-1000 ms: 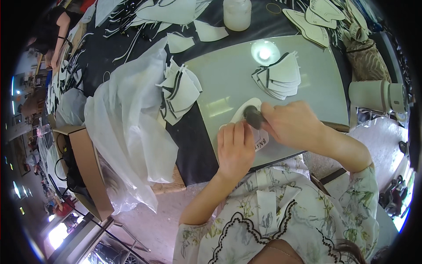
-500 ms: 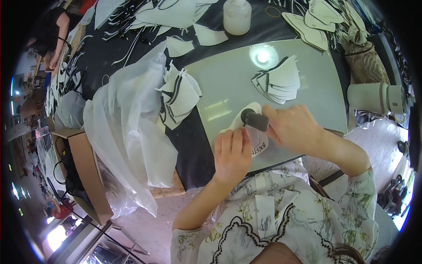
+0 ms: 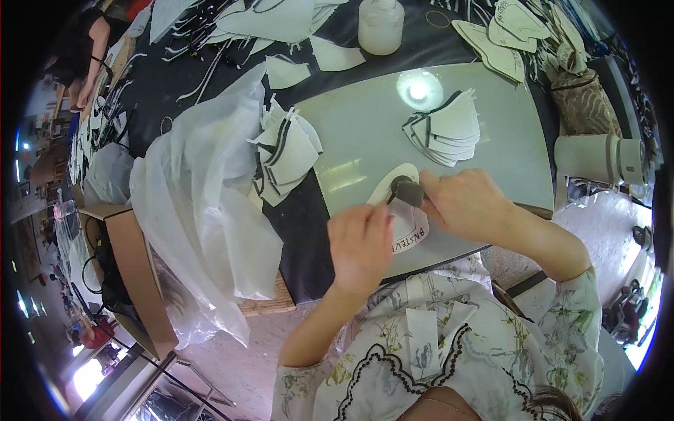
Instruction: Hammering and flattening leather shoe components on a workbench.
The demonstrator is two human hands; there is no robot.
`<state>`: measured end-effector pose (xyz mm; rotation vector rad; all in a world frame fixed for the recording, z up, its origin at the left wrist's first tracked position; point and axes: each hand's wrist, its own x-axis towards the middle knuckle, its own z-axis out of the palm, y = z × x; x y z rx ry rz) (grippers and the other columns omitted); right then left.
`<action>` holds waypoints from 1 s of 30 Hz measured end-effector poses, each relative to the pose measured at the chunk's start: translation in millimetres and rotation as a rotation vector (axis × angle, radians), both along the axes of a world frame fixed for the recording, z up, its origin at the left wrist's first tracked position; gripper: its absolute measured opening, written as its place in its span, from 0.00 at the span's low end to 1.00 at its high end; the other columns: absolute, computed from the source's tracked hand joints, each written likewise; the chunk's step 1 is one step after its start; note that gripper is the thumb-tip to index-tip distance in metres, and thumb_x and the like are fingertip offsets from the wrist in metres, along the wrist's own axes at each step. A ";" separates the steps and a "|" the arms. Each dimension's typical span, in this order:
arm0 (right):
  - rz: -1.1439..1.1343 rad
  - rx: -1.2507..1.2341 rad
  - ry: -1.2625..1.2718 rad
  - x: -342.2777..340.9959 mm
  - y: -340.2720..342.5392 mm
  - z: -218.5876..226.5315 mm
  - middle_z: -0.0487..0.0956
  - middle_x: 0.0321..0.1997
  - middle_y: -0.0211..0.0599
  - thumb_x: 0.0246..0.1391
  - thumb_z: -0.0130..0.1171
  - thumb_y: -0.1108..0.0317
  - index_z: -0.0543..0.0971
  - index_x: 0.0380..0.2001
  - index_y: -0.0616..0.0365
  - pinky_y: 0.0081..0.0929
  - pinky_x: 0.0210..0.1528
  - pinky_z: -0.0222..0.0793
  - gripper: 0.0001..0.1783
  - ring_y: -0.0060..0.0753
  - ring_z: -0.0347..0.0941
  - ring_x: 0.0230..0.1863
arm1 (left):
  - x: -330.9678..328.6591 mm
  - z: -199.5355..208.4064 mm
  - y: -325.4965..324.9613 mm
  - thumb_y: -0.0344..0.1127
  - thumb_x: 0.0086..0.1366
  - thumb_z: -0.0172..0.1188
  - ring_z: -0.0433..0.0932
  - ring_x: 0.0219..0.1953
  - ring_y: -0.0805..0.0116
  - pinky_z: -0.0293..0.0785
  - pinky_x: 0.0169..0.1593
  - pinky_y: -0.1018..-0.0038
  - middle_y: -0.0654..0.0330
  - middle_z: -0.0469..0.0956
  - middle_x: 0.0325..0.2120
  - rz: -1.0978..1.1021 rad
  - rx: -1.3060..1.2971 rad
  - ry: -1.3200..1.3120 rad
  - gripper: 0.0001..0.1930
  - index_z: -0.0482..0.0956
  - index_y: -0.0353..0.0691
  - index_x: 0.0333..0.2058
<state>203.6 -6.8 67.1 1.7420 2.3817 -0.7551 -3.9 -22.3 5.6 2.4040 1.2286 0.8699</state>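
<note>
My right hand (image 3: 467,205) grips a small dark grey roller tool (image 3: 405,191) and presses it on a white curved fabric piece (image 3: 393,188) lying on a pale green glass board (image 3: 365,133). My left hand (image 3: 360,244) lies flat on the near end of that piece, fingers together, holding it down. A stack of cut white pieces with dark edging (image 3: 444,129) sits on the board beyond my right hand. Another stack of similar pieces (image 3: 284,151) lies at the board's left edge.
A large sheet of clear plastic (image 3: 200,203) drapes off the table's left side. A white plastic bottle (image 3: 380,26) stands at the back among scattered cut pieces. A cardboard box (image 3: 130,266) sits at lower left. A cylindrical grey machine part (image 3: 597,158) is to the right. Another person (image 3: 84,42) works far left.
My right hand has rolled the tool a little up and left along the white piece. My left hand shifted slightly on the piece's near end.
</note>
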 end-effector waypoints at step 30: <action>0.434 -0.017 0.081 3.7 43.5 6.5 0.73 0.13 0.40 0.56 0.59 0.56 0.72 0.30 0.58 0.42 0.22 0.67 0.16 0.49 0.74 0.18 | -20.4 -8.1 -1.4 0.28 0.54 0.59 0.74 0.40 0.61 0.72 0.46 0.62 0.57 0.73 0.39 -0.199 0.128 0.087 0.15 0.81 0.29 0.41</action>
